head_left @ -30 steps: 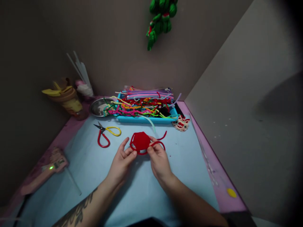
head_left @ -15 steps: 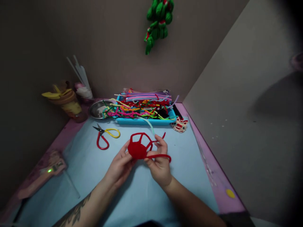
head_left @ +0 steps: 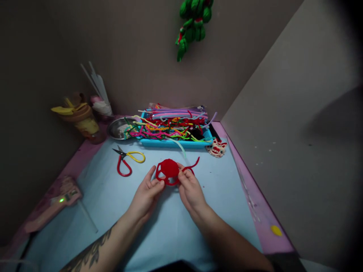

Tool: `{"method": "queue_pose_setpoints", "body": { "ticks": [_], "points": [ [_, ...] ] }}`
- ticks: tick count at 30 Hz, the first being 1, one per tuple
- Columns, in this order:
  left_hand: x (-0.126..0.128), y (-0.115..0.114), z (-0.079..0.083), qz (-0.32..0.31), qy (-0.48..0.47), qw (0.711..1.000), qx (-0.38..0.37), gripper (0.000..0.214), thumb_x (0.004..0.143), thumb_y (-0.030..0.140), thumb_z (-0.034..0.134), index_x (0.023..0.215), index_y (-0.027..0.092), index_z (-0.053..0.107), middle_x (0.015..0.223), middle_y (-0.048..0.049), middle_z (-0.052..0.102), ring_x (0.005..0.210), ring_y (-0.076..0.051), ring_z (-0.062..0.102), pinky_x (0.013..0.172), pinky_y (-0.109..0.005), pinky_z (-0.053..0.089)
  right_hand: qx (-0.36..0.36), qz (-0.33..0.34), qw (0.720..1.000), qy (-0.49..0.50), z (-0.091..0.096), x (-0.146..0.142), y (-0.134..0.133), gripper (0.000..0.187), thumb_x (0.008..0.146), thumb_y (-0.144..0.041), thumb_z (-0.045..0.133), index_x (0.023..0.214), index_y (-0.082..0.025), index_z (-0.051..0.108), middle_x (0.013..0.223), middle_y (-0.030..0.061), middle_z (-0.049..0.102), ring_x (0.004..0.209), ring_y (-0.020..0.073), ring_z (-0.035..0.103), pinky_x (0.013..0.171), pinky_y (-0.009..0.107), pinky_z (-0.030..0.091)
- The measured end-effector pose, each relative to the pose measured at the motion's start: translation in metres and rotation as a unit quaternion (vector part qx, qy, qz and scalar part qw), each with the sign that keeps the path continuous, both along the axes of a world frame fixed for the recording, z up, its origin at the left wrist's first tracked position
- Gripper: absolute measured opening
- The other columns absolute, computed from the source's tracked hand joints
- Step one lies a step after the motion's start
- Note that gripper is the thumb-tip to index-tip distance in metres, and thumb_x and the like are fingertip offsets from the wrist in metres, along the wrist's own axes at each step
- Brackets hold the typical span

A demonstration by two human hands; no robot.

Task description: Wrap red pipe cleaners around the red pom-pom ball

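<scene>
Both hands hold a red pipe-cleaner piece (head_left: 169, 169) just above the light blue mat (head_left: 159, 223). It has a dense red round middle inside a thin red wire frame. My left hand (head_left: 147, 190) pinches its lower left edge with thumb and fingers. My right hand (head_left: 190, 190) pinches its lower right edge, where a loose red tail (head_left: 193, 165) curls off to the right. Both hands are closed on the piece.
A blue tray (head_left: 172, 142) heaped with coloured pipe cleaners stands behind the hands. Scissors with red and yellow handles (head_left: 126, 160) lie to the left. A metal bowl (head_left: 117, 128), a cup of craft items (head_left: 82, 119), a pink glue gun (head_left: 53, 206) and a small lion figure (head_left: 217, 147) surround the mat.
The red piece was tilted up half a second ago and is now lowered and flatter. My right hand has shifted its grip back down to the lower right edge.
</scene>
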State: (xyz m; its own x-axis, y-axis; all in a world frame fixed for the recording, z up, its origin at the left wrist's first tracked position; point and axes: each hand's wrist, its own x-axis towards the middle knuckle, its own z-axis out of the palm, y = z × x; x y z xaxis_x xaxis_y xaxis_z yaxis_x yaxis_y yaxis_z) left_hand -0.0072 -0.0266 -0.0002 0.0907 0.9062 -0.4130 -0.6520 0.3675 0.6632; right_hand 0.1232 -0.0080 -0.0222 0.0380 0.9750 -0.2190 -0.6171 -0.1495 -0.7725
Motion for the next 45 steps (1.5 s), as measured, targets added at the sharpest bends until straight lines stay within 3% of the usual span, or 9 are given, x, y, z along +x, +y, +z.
{"method": "queue_pose_setpoints", "body": {
  "ticks": [7, 11, 18, 22, 28, 31, 35, 38, 45],
  "points": [
    [0.001, 0.0, 0.003, -0.011, 0.017, 1.0, -0.016, 0.108, 0.06, 0.01, 0.084, 0.148, 0.017, 0.022, 0.077, -0.0021, 0.074, 0.071, -0.013, 0.067, 0.078, -0.024, 0.049, -0.028, 0.023, 0.999, 0.035, 0.0, 0.001, 0.003, 0.028, 0.068, -0.042, 0.078, 0.079, -0.021, 0.063, 0.079, -0.0005, 0.071, 0.076, 0.0165, 0.063, 0.077, 0.031, 0.049],
    [0.001, 0.001, 0.005, -0.018, 0.022, 0.999, -0.02, 0.111, 0.058, 0.004, 0.082, 0.149, 0.017, 0.018, 0.089, -0.0069, 0.075, 0.076, -0.014, 0.068, 0.08, -0.025, 0.049, -0.03, 0.022, 0.998, 0.045, -0.001, 0.002, 0.004, 0.026, 0.068, -0.039, 0.078, 0.074, -0.021, 0.06, 0.076, -0.0015, 0.069, 0.074, 0.016, 0.062, 0.073, 0.029, 0.049],
    [0.0, 0.0, 0.003, 0.01, 0.043, 0.999, -0.026, 0.084, 0.06, 0.008, 0.081, 0.133, 0.017, 0.041, 0.088, -0.0041, 0.07, 0.074, -0.015, 0.068, 0.079, -0.029, 0.049, -0.034, 0.012, 0.999, 0.024, -0.005, 0.004, 0.005, 0.028, 0.068, -0.041, 0.078, 0.069, -0.021, 0.058, 0.072, -0.0026, 0.066, 0.067, 0.0138, 0.058, 0.07, 0.029, 0.048],
    [-0.003, 0.0, 0.0, 0.072, 0.092, 0.993, -0.02, 0.064, 0.061, 0.015, 0.081, 0.118, 0.021, 0.051, 0.09, 0.0008, 0.065, 0.071, -0.013, 0.065, 0.07, -0.026, 0.047, 0.006, -0.024, 0.999, -0.021, -0.004, 0.005, 0.004, 0.027, 0.07, -0.041, 0.076, 0.067, -0.02, 0.059, 0.093, 0.0001, 0.068, 0.081, 0.0134, 0.06, 0.082, 0.029, 0.046],
    [-0.01, 0.001, 0.002, 0.089, 0.182, 0.978, 0.054, 0.048, 0.067, 0.024, 0.078, 0.111, 0.025, 0.058, 0.093, 0.0003, 0.064, 0.082, -0.013, 0.061, 0.072, -0.025, 0.045, 0.012, -0.014, 0.997, -0.071, 0.0, 0.01, 0.005, 0.029, 0.068, -0.04, 0.077, 0.06, -0.019, 0.06, 0.107, 0.0033, 0.066, 0.097, 0.0174, 0.059, 0.089, 0.031, 0.045],
    [-0.011, 0.003, 0.002, 0.061, 0.209, 0.974, 0.07, 0.047, 0.066, 0.024, 0.079, 0.109, 0.024, 0.06, 0.094, -0.0017, 0.066, 0.087, -0.016, 0.06, 0.073, -0.026, 0.044, 0.01, 0.001, 0.998, -0.065, 0.003, 0.015, 0.008, 0.029, 0.069, -0.038, 0.077, 0.058, -0.018, 0.058, 0.105, 0.0031, 0.068, 0.093, 0.0169, 0.061, 0.087, 0.031, 0.046],
    [-0.01, 0.002, 0.002, -0.016, 0.197, 0.977, 0.078, 0.067, 0.064, 0.023, 0.081, 0.124, 0.023, 0.051, 0.086, -0.0025, 0.07, 0.08, -0.018, 0.062, 0.075, -0.03, 0.044, -0.02, 0.049, 0.999, -0.004, 0.004, 0.019, 0.012, 0.023, 0.068, -0.037, 0.078, 0.066, -0.019, 0.063, 0.082, 0.001, 0.072, 0.08, 0.0165, 0.065, 0.081, 0.031, 0.049],
    [-0.009, 0.0, 0.005, -0.027, 0.254, 0.961, 0.101, 0.078, 0.066, 0.023, 0.08, 0.135, 0.022, 0.043, 0.087, -0.0042, 0.072, 0.087, -0.02, 0.063, 0.084, -0.034, 0.042, -0.045, 0.061, 0.997, 0.02, 0.003, 0.019, 0.012, 0.024, 0.065, -0.036, 0.08, 0.073, -0.019, 0.067, 0.074, -0.0002, 0.072, 0.074, 0.0163, 0.066, 0.074, 0.029, 0.051],
    [-0.011, -0.001, 0.012, -0.058, 0.4, 0.889, 0.217, 0.083, 0.071, 0.023, 0.072, 0.144, 0.02, 0.033, 0.084, -0.0017, 0.072, 0.093, -0.02, 0.061, 0.099, -0.04, 0.035, -0.061, 0.113, 0.99, 0.054, 0.001, 0.018, 0.011, 0.022, 0.069, -0.035, 0.078, 0.08, -0.017, 0.071, 0.077, 0.0044, 0.075, 0.077, 0.0205, 0.069, 0.069, 0.03, 0.053]
  ]
}}
